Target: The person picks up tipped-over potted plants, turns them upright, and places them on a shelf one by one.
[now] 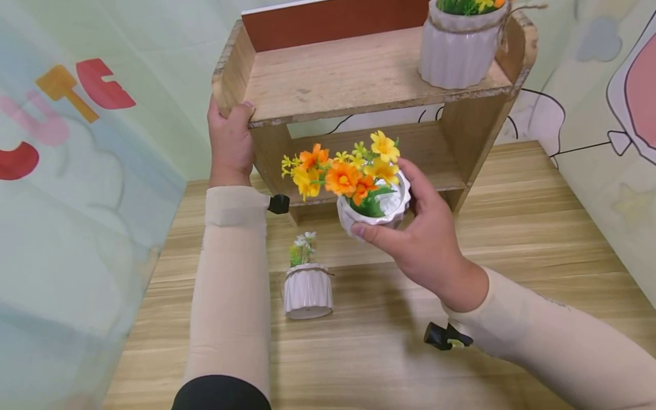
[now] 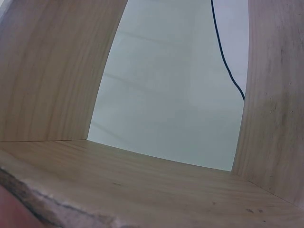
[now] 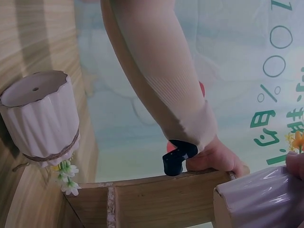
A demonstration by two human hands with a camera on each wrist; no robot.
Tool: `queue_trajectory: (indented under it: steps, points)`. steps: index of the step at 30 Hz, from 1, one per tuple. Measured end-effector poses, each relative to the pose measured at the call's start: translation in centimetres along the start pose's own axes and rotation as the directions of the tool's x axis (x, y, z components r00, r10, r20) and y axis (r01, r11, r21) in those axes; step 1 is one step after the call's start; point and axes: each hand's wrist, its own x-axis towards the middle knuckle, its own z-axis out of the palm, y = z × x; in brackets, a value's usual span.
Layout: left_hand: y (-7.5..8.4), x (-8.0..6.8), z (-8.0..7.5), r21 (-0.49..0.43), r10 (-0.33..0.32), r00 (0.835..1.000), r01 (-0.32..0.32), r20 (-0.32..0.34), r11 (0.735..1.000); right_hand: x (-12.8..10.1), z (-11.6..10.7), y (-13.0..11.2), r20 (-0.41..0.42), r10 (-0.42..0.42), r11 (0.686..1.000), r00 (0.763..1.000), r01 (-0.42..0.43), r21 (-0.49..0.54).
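Centrally, right hand (image 1: 425, 239) grips the white ribbed pot of orange and yellow flowers (image 1: 371, 202) before the lower shelf, while left hand (image 1: 230, 142) clasps the wooden shelf unit's (image 1: 338, 80) upper-left corner, apparently steadying it.

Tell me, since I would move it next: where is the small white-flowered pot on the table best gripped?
Grip the small pot round its ribbed body below the twine band, coming from above and the right. It stands upright and apart from the left sleeve; its flowers look fragile.

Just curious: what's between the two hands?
In the head view, orange and yellow flowers and the shelf's edge lie between the left hand and right hand.
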Motion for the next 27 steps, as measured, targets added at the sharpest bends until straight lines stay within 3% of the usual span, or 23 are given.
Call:
queue_trajectory:
  steps: [27]
  points:
    - [-0.07,0.03,0.05,-0.019,0.017,1.000,-0.016,0.012,1.000,0.55,0.17,-0.39,0.002,-0.020,0.999,1.000,0.020,0.039]
